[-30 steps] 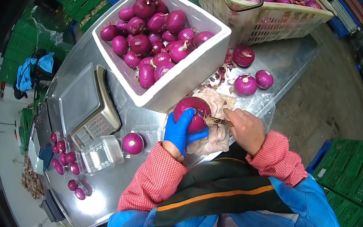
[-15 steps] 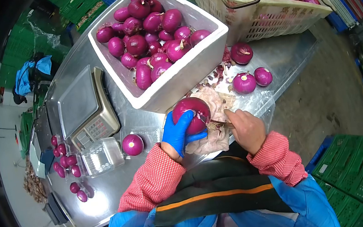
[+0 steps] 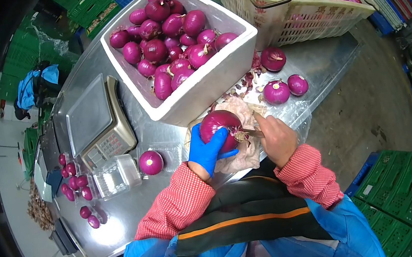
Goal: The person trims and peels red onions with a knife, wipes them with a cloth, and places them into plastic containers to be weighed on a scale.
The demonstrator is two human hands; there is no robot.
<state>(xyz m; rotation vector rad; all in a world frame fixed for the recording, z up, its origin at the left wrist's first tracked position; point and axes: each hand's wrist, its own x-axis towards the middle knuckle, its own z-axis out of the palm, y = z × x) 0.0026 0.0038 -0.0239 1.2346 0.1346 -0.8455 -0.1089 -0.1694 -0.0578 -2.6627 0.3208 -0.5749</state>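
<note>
A large red onion (image 3: 219, 126) sits in my left hand (image 3: 206, 151), which wears a blue glove with its fingers curled round the side. The onion's stringy roots point to the right. My bare right hand (image 3: 278, 139) grips a small knife (image 3: 254, 132), its blade right at those roots. Below both hands lies a crumpled pale cloth (image 3: 245, 160) on the metal table (image 3: 173, 199). Onion skins and scraps (image 3: 246, 83) are scattered just beyond the cloth. Three loose onions, one of them a trimmed onion (image 3: 276, 92), rest to the right of the scraps.
A white foam box (image 3: 206, 90) full of red onions stands ahead. Behind it at right is a cream plastic basket (image 3: 301, 27) of onions. To the left are a scale (image 3: 110, 140), a clear plastic tub (image 3: 117, 178), and an onion (image 3: 151, 162). Green crates (image 3: 403, 186) are stacked at right.
The onion has turned slightly in my left hand and shifted a little right. My right hand has moved slightly, and the knife blade now meets the roots from the right.
</note>
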